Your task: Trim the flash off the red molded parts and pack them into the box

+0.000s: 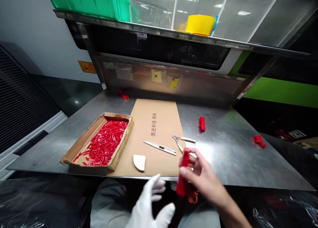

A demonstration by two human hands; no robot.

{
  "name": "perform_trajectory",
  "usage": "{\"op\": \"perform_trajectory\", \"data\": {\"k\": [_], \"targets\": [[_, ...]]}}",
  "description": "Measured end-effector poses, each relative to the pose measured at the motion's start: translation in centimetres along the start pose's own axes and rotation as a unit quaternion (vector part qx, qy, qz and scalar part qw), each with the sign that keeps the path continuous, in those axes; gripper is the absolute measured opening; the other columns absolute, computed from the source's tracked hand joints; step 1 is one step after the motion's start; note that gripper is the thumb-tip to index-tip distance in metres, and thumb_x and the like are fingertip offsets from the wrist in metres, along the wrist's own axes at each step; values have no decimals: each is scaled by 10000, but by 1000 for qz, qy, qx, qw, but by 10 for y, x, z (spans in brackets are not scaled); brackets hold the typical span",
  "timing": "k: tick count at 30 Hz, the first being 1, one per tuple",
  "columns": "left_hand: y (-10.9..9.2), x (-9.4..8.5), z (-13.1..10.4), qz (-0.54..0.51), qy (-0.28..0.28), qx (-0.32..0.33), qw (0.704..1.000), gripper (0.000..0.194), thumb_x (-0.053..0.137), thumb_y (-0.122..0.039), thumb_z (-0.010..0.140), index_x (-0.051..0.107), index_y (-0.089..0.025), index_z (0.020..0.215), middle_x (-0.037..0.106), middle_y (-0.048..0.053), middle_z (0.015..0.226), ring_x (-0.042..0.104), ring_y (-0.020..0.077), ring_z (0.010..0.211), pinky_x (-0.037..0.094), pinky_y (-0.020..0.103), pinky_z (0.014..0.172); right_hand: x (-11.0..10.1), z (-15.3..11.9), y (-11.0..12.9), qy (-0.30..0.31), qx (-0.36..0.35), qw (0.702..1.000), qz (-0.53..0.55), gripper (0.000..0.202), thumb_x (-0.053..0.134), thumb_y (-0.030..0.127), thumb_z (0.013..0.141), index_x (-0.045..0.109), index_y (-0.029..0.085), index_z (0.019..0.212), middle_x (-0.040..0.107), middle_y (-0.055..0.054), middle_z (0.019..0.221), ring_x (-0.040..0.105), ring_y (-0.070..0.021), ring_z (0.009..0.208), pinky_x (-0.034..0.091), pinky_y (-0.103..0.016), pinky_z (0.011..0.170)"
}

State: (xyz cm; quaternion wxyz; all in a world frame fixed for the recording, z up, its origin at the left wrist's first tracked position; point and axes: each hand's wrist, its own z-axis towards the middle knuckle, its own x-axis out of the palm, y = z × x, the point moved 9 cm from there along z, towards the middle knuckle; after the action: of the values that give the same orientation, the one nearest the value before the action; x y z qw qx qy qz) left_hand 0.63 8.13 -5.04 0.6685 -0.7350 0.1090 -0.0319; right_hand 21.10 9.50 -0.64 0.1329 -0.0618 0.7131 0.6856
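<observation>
Gloved left hand [149, 206] nearest, just off the front edge of the counter [231, 152], thumb and fingers spread wide around nothing. Beside it, bare right hand [205, 178], pinching a red piece [182, 183] between thumb and fingertips, roughly upright, with lower end past the front edge. Next to that end, an orange thing [193, 199], too blurred to identify.

Best to pinch snugly without squashing, leave the lower end free for steadying with the gloved fingers, and work over the counter rather than off the edge, to lower the risk of a drop.

Just beyond the right hand, pale-handled cutters [187, 139], partly covered; lift clear to avoid snagging. On the cardboard sheet [155, 105], a knife [161, 148] aslant, point toward the box [129, 130]; better to reach from the handle end. By the sheet's front edge, a white pad [139, 162]. Toward the counter's front left corner, that box, with red bits [109, 142] inside. Farther off, loose red lumps near the right edge [259, 141] and back left corner [123, 95].
</observation>
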Motion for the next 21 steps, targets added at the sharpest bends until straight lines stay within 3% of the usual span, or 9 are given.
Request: {"op": "perform_trajectory", "data": {"k": [2, 4, 6, 9, 11, 13, 15, 18, 21], "targets": [[1, 32, 4, -27, 53, -22, 998, 522, 669, -518, 774, 546, -231, 1192, 707, 127, 1146, 684, 278, 1022, 550, 392, 890, 36, -19, 7, 25, -10, 996, 80, 561, 656, 492, 892, 391, 282, 1339, 613, -59, 1130, 634, -217, 976, 543, -355, 869], [0, 43, 6, -15, 65, -35, 997, 385, 628, -477, 824, 568, -231, 1113, 724, 119, 1103, 690, 269, 1005, 529, 393, 898, 51, -28, 10, 26, -26, 994, 107, 426, 626, 461, 929, 478, 272, 1281, 617, -53, 1072, 624, -204, 950, 527, -334, 868], [-1, 41, 4, 2, 63, -34, 997, 316, 613, -464, 842, 585, -237, 1059, 736, 105, 1060, 694, 262, 984, 519, 385, 887, 55, -31, 13, 28, -50, 995, 76, 293, 554, 464, 973, 544, 248, 1170, 618, -48, 990, 616, -196, 906, 525, -311, 826], [1, 29, -3, -6, 78, -44, 996, 360, 619, -487, 834, 577, -228, 1080, 746, 98, 961, 710, 249, 841, 540, 372, 793, 59, -29, 21, 52, -79, 995, 5, 305, 434, 505, 1012, 537, 218, 1030, 605, -41, 890, 609, -185, 815, 532, -285, 726], [1, 15, -6, -15, 60, -47, 997, 405, 651, -491, 808, 559, -227, 1102, 741, 95, 967, 706, 236, 806, 550, 362, 775, 59, -23, 24, 79, -90, 992, -35, 344, 409, 533, 1010, 539, 215, 990, 609, -39, 877, 611, -184, 797, 533, -280, 710], [-4, -10, -7, -8, -4, -36, 999, 391, 694, -484, 772, 572, -237, 1050, 735, 78, 980, 699, 226, 825, 551, 344, 791, 51, -11, 21, 93, -97, 987, -89, 351, 465, 551, 976, 568, 220, 1031, 623, -47, 934, 615, -202, 861, 527, -301, 780], [-10, -39, -8, 17, -68, -31, 997, 352, 746, -485, 717, 608, -243, 931, 732, 48, 908, 689, 218, 783, 552, 319, 757, 29, 10, 9, 70, -93, 979, -169, 398, 527, 550, 931, 563, 219, 1150, 609, -82, 1068, 582, -253, 1019, 479, -372, 917], [-19, -74, -10, 51, -111, -34, 992, 347, 805, -490, 639, 659, -240, 831, 706, 19, 793, 651, 205, 695, 535, 298, 684, -19, 46, -22, -24, -46, 951, -304, 577, 571, 544, 859, 492, 150, 1275, 439, -209, 1321, 380, -417, 1257, 308, -585, 1034], [-29, -97, -12, -3, -143, -5, 990, 321, 795, -498, 658, 656, -231, 769, 643, -2, 736, 586, 168, 666, 494, 272, 657, -41, 70, -50, -29, -3, 914, -404, 629, 666, 507, 758, 525, 127, 1239, 489, -220, 1213, 439, -462, 1157, 334, -637, 950]]}}
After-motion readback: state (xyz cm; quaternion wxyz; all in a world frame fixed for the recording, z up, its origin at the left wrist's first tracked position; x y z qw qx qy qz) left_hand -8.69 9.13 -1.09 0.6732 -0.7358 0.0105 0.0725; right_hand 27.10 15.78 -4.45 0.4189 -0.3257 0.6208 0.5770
